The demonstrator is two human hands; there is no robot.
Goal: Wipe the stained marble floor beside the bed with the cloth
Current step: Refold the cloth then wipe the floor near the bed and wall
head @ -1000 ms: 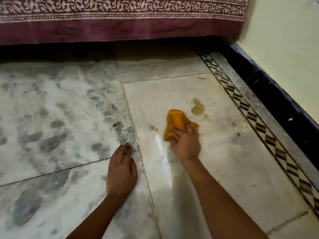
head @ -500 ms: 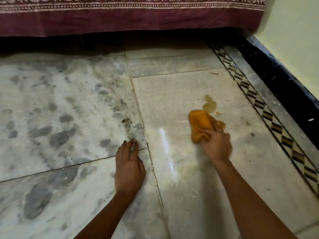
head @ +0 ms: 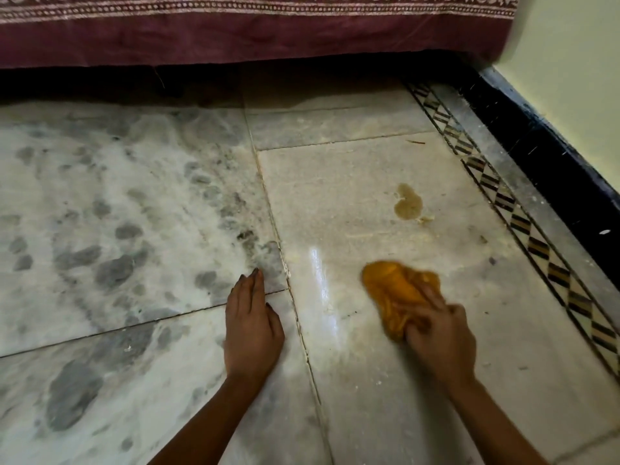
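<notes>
My right hand (head: 439, 340) grips a crumpled orange cloth (head: 392, 290) and presses it on the pale marble floor (head: 352, 182). A brown stain (head: 407, 205) lies on the same slab, well beyond the cloth and apart from it. A wet, shiny streak (head: 320, 280) shows just left of the cloth. My left hand (head: 250, 327) rests flat on the floor with straight fingers, at the joint between slabs, holding nothing.
The bed's maroon patterned cover (head: 255, 31) hangs along the far edge, dark space beneath it. A chequered inlay strip (head: 523, 229) and black skirting (head: 570, 182) run along the wall on the right. Grey-mottled marble (head: 110, 229) spreads to the left.
My right hand has drawn the cloth back toward me, away from the brown stain. The left hand has stayed planted on the floor.
</notes>
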